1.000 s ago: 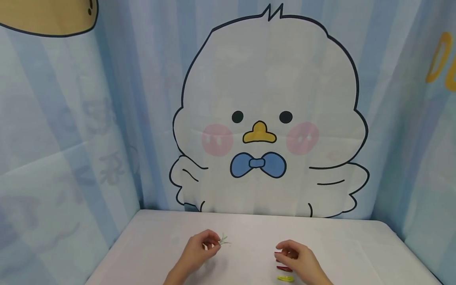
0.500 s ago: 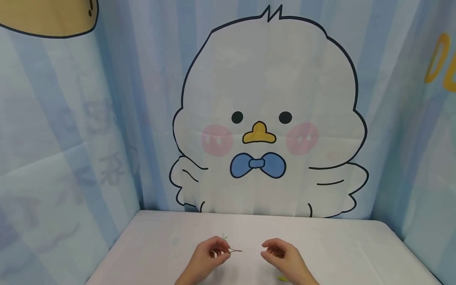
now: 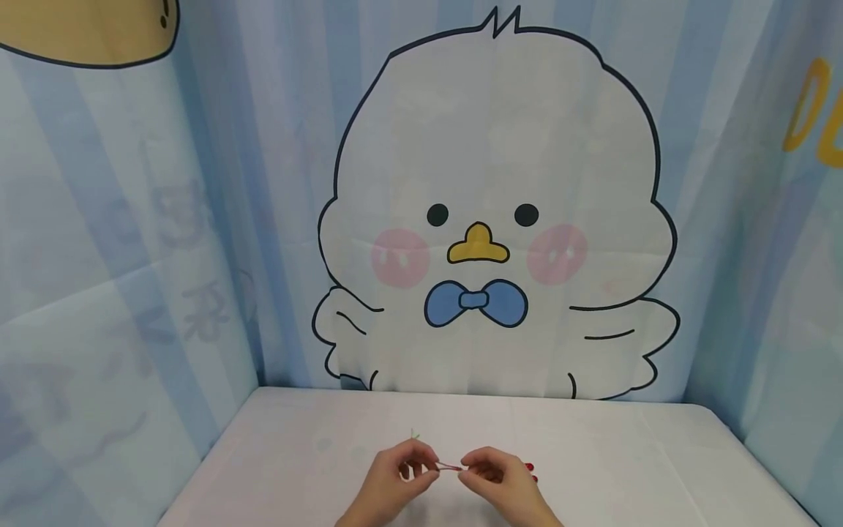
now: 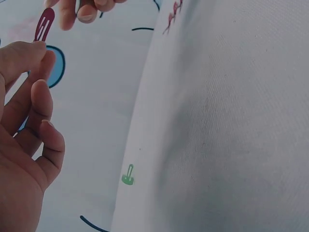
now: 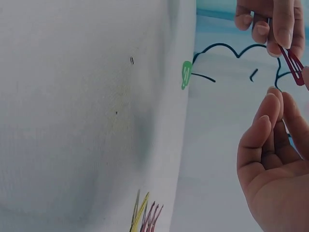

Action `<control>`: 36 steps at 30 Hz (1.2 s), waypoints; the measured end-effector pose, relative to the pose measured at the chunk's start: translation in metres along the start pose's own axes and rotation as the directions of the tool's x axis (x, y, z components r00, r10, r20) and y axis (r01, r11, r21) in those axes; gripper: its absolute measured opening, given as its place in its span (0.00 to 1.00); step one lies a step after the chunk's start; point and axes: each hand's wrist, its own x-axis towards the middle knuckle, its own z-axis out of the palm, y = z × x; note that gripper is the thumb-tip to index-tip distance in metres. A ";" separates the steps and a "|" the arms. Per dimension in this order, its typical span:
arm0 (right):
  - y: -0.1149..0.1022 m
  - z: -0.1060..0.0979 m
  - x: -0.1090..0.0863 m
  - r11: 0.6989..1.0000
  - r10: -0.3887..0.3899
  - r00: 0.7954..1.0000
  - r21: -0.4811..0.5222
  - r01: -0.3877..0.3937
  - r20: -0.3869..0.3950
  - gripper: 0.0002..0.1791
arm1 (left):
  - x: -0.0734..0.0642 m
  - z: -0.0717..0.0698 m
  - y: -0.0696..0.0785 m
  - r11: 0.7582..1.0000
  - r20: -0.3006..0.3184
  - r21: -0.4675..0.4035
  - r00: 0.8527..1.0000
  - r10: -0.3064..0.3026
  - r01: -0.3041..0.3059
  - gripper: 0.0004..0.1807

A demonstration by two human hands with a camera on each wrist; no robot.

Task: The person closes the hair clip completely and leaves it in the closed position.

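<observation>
**Operator:** What are the hands gripping?

**Technician:** The left hand (image 3: 388, 480) is pinching the narrow end of a dark red clip (image 4: 44, 24) between thumb and finger. The right hand (image 3: 512, 483) is meeting the wide end; whether it is pinching or merely touching, I cannot tell. The clip is hanging above the desk (image 3: 296, 446), about midway between its left and right edges.

**Operator:** What could be going wrong?

**Technician:** Uneven pulling could be causing a slip, since the fingertips are covering little surface. A low right hand could be disturbing the red clips (image 3: 530, 466) lying just beside it.

**Operator:** And clearance?

**Technician:** Both side edges are standing well apart from the hands. Toward the far edge, a green clip (image 3: 414, 434) is lying in between. The near edge is falling outside the head view.
</observation>
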 end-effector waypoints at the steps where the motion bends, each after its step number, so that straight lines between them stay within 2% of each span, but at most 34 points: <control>1: 0.000 0.001 0.000 1.000 0.004 1.000 0.011 -0.004 0.003 0.17 | 0.000 0.001 0.000 1.000 -0.002 0.002 1.000 0.010 -0.010 0.07; 5: 0.000 0.005 0.000 0.999 0.017 1.000 0.039 -0.017 -0.001 0.16 | 0.000 0.002 0.000 1.000 0.001 0.002 1.000 0.015 -0.015 0.07; 13: 0.000 0.008 -0.002 0.999 0.020 1.000 0.050 -0.020 0.000 0.13 | -0.001 0.005 -0.002 1.000 0.012 0.004 1.000 -0.018 0.018 0.07; 19: -0.001 0.007 -0.003 0.999 0.013 1.000 0.040 -0.012 -0.010 0.12 | -0.003 0.005 0.001 0.996 0.020 -0.067 0.998 -0.051 0.052 0.09; 22: -0.002 0.008 -0.003 0.999 0.018 1.000 0.045 -0.017 -0.016 0.12 | -0.003 0.004 0.002 0.982 0.025 -0.144 0.993 -0.116 0.118 0.10; 26: -0.001 0.008 -0.003 0.998 0.017 1.000 0.063 -0.016 -0.018 0.12 | -0.002 0.004 0.002 0.952 0.038 -0.241 0.982 -0.184 0.187 0.13; 29: 0.001 0.008 -0.003 0.998 -0.004 1.000 0.063 0.005 -0.016 0.11 | -0.002 0.003 0.001 0.939 0.048 -0.281 0.980 -0.193 0.198 0.16; 36: 0.001 0.009 -0.005 0.995 -0.100 0.995 0.024 0.101 -0.019 0.10 | -0.004 0.002 -0.001 0.923 0.074 -0.332 0.980 -0.183 0.197 0.13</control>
